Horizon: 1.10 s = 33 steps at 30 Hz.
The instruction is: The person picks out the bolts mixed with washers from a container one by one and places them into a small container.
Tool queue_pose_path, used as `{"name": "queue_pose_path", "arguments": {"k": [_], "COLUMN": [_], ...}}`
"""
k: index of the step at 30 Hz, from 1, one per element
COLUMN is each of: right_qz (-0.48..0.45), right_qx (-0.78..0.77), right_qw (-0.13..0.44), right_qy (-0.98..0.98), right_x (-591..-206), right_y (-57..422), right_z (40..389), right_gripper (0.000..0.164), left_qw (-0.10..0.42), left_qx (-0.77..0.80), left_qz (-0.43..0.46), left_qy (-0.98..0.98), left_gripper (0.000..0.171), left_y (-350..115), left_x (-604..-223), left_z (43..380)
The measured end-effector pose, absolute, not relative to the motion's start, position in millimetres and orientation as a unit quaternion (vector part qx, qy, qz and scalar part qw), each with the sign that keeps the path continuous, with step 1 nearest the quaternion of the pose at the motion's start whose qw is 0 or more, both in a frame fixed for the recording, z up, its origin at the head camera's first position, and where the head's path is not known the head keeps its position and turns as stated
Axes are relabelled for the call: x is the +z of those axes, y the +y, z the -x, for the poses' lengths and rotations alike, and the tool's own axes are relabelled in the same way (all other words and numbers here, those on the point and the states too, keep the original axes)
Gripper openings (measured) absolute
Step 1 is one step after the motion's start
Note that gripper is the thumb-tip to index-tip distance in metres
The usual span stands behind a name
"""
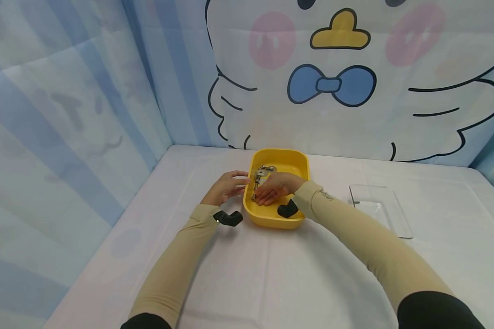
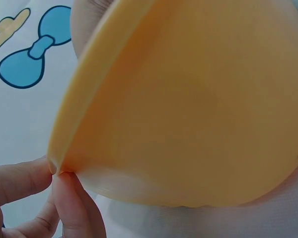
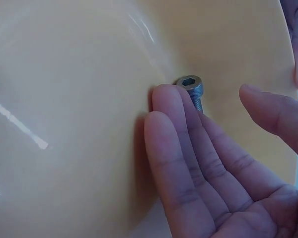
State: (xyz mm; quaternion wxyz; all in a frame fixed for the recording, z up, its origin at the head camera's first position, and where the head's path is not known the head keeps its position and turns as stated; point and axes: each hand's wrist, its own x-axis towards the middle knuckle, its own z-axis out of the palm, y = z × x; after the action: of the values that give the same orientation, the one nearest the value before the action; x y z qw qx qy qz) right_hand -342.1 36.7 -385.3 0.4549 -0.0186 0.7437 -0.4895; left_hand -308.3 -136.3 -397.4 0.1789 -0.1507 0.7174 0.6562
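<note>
A yellow plastic tray with rounded corners stands on the table, and metal bolts lie along its left side. My left hand is at the tray's left edge. In the left wrist view its fingertips pinch the rim. My right hand reaches inside the tray, fingers extended together and thumb held apart. One socket-head bolt shows in the right wrist view, right behind those fingertips, its shank partly hidden by them.
To the right of the tray lies a clear plastic box or lid, with a small metal piece at its left edge. A white cloth covers the table. Printed fabric hangs behind and to the left.
</note>
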Motion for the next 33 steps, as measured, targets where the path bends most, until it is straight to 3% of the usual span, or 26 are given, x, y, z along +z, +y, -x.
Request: {"name": "queue_pose_path", "arguments": {"k": [33], "right_qz": [-0.002], "right_qx": [-0.544], "right_qw": [0.442], "right_qy": [0.714], "right_x": [-390.4], "right_y": [28.1], "right_z": [337.6], "right_gripper": [0.028], "left_qw": [0.176], "left_qx": [0.657], "left_qz": [0.144], "left_qy": [0.719], "left_gripper": [0.039], "left_y": [-136.8], "left_x": [-399.4], "left_z": [308.8]}}
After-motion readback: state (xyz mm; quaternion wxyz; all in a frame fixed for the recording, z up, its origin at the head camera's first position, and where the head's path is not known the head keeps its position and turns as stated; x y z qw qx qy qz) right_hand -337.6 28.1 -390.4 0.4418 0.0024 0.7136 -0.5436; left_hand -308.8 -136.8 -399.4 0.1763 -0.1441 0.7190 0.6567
